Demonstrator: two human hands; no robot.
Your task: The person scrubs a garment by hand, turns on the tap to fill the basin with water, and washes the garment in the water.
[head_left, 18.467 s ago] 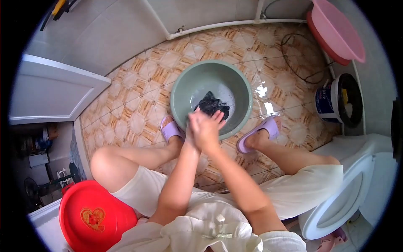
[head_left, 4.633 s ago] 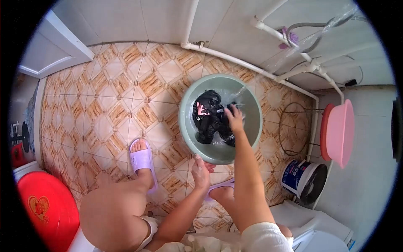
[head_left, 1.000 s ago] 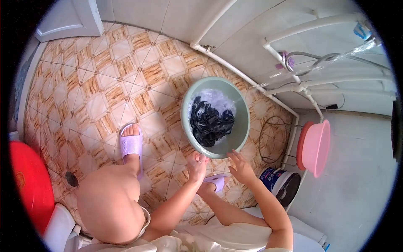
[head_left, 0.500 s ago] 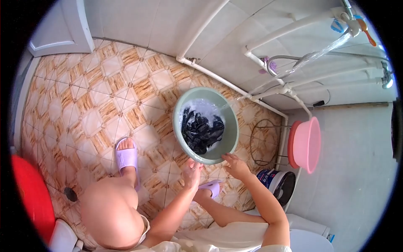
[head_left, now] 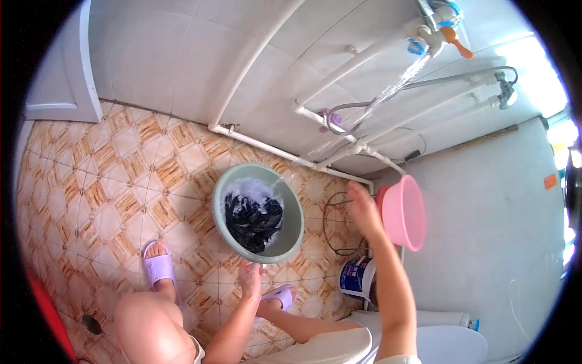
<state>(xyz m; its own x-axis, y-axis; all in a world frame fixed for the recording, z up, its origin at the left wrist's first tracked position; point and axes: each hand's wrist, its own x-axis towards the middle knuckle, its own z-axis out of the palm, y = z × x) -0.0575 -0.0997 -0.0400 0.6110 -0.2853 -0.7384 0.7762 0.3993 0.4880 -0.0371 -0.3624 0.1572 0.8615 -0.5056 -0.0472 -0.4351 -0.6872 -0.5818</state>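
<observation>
A grey-green basin (head_left: 294, 239) holds dark wet cloth (head_left: 251, 221) and foamy water (head_left: 251, 189). My left hand (head_left: 250, 279) is at the basin's near rim, fingers closed on the edge. Away from the basin, my right hand (head_left: 364, 209) is raised in front of the wall side, its fingers stretched out and slightly blurred, with nothing visible in them. Up on the wall, a tap with an orange handle (head_left: 456, 42) runs. Its water stream (head_left: 397, 82) slants down toward the basin.
A pink basin (head_left: 405, 212) hangs beside white pipes (head_left: 273, 145). Below it are a wire stand (head_left: 330, 227) and a printed bucket (head_left: 356, 278). A white toilet (head_left: 445, 346) is at lower right. A red object (head_left: 51, 315) lies at lower left, near a floor drain (head_left: 91, 323).
My right hand has left the basin's rim and risen toward the wall. My left hand stays at the rim. The view has shifted up and to the right, showing more of the tap.
</observation>
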